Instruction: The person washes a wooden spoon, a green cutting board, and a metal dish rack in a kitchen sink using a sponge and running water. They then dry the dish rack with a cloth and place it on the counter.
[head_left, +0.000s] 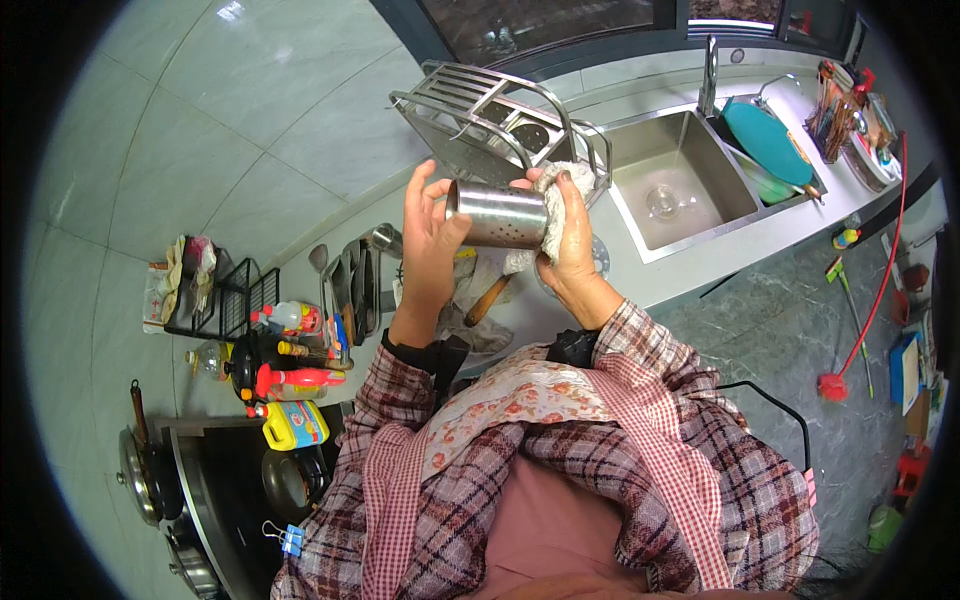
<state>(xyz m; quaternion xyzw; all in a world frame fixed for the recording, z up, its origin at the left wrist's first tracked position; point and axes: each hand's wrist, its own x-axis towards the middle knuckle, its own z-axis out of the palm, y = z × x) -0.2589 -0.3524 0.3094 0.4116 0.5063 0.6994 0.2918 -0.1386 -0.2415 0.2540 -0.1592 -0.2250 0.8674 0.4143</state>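
A stainless-steel utensil cylinder (499, 214) with small drain holes lies sideways in the air between my hands. My left hand (431, 240) holds it at the open rim, thumb on the near side and some fingers raised. A crumpled white cloth (556, 202) is in my right hand (576, 232), pressed against the cylinder's other end. Just beyond stands a metal dish rack (487, 105), tilted in view. Below my hands, a wooden handle (487, 300) lies on the counter among clear plastic wrapping (484, 334).
A steel sink (675, 187) with a faucet (707, 75) is at right, a teal board-like object (765, 142) beside it. Utensils (352, 285), a black wire rack (240, 300), spray bottles (296, 379) and a yellow jug (296, 425) line the left side, near a stove (232, 480).
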